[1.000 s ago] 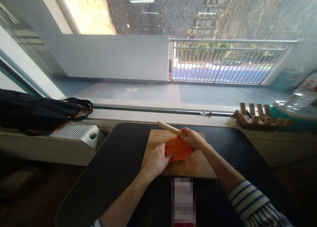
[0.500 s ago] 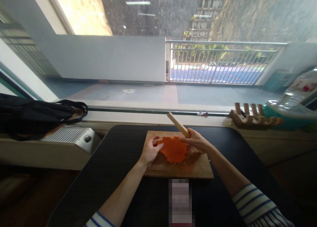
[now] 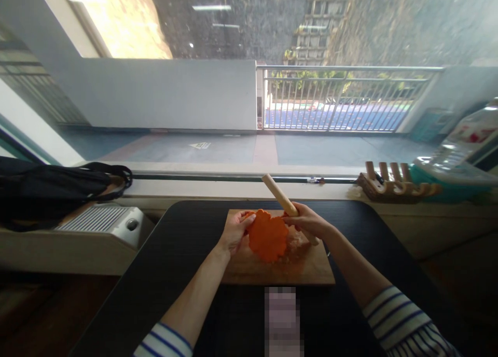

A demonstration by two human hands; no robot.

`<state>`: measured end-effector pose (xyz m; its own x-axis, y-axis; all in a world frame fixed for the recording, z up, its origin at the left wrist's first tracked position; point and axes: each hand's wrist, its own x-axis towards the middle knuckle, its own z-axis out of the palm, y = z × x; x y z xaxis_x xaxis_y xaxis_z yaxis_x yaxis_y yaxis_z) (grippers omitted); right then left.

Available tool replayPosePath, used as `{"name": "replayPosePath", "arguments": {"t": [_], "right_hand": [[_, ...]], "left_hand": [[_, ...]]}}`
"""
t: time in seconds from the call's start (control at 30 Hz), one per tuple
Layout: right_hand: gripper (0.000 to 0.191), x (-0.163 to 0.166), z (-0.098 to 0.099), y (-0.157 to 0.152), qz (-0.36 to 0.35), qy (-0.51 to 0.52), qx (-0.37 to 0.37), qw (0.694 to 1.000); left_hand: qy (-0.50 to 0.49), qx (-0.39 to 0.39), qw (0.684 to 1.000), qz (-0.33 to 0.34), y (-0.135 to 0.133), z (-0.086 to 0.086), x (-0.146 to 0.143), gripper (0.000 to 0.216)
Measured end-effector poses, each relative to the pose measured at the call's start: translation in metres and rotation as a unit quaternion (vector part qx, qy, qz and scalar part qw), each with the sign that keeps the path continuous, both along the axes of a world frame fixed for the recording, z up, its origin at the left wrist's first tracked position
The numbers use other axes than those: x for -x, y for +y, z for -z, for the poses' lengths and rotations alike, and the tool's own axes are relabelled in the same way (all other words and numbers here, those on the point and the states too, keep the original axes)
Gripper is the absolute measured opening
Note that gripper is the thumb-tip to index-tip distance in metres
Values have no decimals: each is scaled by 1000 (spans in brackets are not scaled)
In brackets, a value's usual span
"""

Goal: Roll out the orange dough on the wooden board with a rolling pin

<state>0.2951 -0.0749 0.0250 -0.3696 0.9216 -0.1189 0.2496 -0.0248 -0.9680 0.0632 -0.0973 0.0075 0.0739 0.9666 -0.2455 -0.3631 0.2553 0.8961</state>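
Note:
A flat round of orange dough [image 3: 267,236] is lifted off the wooden cutting board [image 3: 254,268] on the black table [image 3: 179,263]. My left hand [image 3: 233,231] pinches the dough's left edge with closed fingers. My right hand [image 3: 308,222] touches the dough's right edge and grips a wooden rolling pin [image 3: 279,195], whose free end points up and to the left. Orange smears and crumbs mark the board under the dough.
A black bag [image 3: 58,186] lies on a white heater [image 3: 105,219] at the left. A wooden rack [image 3: 389,183] and a teal container with a clear lid [image 3: 451,175] stand on the sill at the right. A window and a balcony railing lie beyond.
My left hand moved from pressing the dough's near-left side to its far-left edge and peeled it up off the board. The rolling pin tilted more upright.

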Motion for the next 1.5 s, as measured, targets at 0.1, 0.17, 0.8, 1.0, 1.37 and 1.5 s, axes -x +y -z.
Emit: {"name": "replayPosePath", "arguments": {"t": [0.1, 0.17, 0.8, 1.0, 1.37, 1.5], "right_hand": [[35, 0, -1, -4, 17, 21, 2, 1000], [36, 0, -1, -6, 20, 15, 5, 1000], [37, 14, 8, -2, 65, 71, -11, 995], [39, 8, 5, -5, 42, 55, -3, 998], [35, 10, 1, -11, 45, 10, -15, 999], [40, 8, -7, -15, 15, -30, -7, 999]], "left_hand": [[-8, -7, 1000, -16, 1, 5, -5, 42], [-8, -7, 1000, -21, 2, 7, -7, 43], [56, -66, 987, 135, -12, 2, -17, 81], [39, -62, 983, 167, -19, -5, -16, 69], [-32, -35, 989, 142, -20, -2, -15, 62], [37, -49, 986, 153, -19, -10, -13, 67]]}}
